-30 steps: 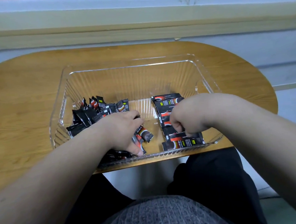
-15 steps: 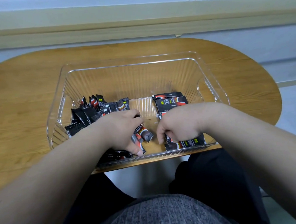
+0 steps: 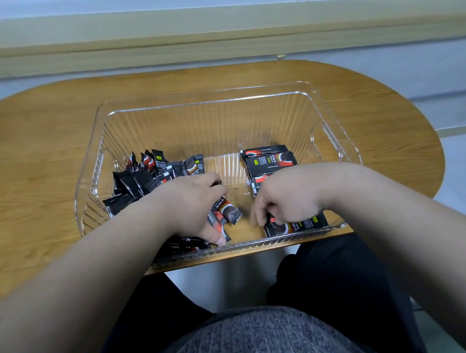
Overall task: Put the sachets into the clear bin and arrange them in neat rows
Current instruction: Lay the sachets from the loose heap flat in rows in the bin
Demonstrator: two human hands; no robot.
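While askew, sachets (image 3: 229, 212) (in left hand (image 3: 192, 204))

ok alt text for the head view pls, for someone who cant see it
A person's two hands work inside a clear bin on a wooden table. The left hand grips a few dark sachets beside a loose pile, and the right hand, fingers curled, touches the nearest sachet of a flat row.

There was one clear bin (image 3: 207, 102), one tabletop (image 3: 32, 162), one left hand (image 3: 192, 204), one right hand (image 3: 288, 197); the overlapping sachets (image 3: 269, 162) numbered over a dozen.
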